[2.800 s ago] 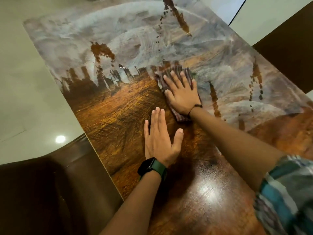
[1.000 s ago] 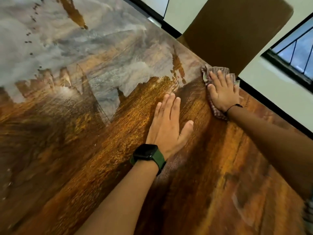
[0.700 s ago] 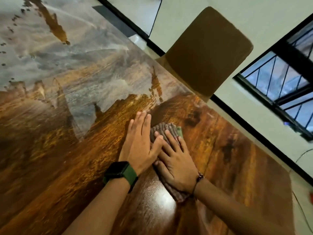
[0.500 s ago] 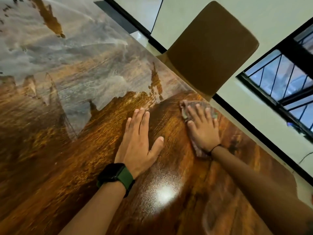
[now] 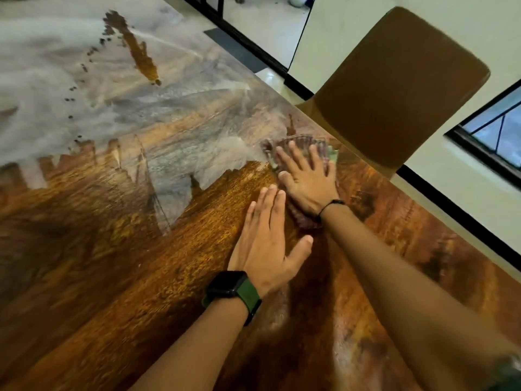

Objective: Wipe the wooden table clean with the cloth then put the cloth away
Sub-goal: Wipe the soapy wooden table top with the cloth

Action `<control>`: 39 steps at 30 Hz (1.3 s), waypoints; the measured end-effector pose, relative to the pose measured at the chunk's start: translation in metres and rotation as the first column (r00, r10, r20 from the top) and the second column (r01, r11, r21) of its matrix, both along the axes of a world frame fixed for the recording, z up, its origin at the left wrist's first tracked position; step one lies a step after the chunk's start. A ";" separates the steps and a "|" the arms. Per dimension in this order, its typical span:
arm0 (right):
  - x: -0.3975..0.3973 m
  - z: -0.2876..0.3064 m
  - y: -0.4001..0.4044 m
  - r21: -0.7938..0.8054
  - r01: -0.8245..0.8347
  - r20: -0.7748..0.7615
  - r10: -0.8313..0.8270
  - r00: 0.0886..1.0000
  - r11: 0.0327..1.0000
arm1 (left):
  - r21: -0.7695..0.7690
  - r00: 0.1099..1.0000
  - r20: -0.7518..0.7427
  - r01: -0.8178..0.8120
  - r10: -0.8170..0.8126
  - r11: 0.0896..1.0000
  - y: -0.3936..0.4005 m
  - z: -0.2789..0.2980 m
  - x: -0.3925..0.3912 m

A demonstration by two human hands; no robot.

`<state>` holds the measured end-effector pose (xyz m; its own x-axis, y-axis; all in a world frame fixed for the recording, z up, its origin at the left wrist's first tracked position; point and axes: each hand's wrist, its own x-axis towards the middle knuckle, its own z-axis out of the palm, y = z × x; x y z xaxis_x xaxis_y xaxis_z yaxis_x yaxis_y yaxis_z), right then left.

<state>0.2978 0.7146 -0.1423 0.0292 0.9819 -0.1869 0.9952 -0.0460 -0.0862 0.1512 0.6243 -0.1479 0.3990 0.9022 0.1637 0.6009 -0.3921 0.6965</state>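
The wooden table [image 5: 118,249] fills most of the view, glossy brown near me and coated with a pale grey film [image 5: 56,88] farther away. My right hand [image 5: 307,179] lies flat with fingers spread, pressing a checked brownish cloth [image 5: 304,220] onto the table near its right edge, at the border of the film. The cloth shows beyond the fingertips and under the wrist. My left hand [image 5: 267,246], with a green-strapped watch on the wrist, rests flat and open on the bare wood just left of the right hand.
A brown chair [image 5: 394,88] stands against the table's right edge, just beyond the cloth. A cream wall with black skirting and a barred window [image 5: 496,128] lies to the right. Tiled floor [image 5: 259,26] shows at the top.
My right hand has slid the cloth farther away and slightly left, up to the edge of the grey film. My left hand stays flat on the wood.
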 end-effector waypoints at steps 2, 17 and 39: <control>-0.025 0.003 -0.023 -0.022 -0.137 0.058 0.138 0.989 0.990 | -0.037 0.995 0.078 -0.062 0.065 0.997 -0.001 0.004 -0.001; 0.027 -0.004 0.023 0.081 0.058 -0.038 -0.055 0.998 0.995 | 0.017 0.856 -0.328 -0.417 0.399 0.909 0.030 0.000 -0.151; -0.168 -0.005 -0.033 0.069 -0.518 -0.021 0.520 0.854 0.853 | -0.121 0.814 0.170 -0.542 0.555 0.832 0.028 -0.002 -0.154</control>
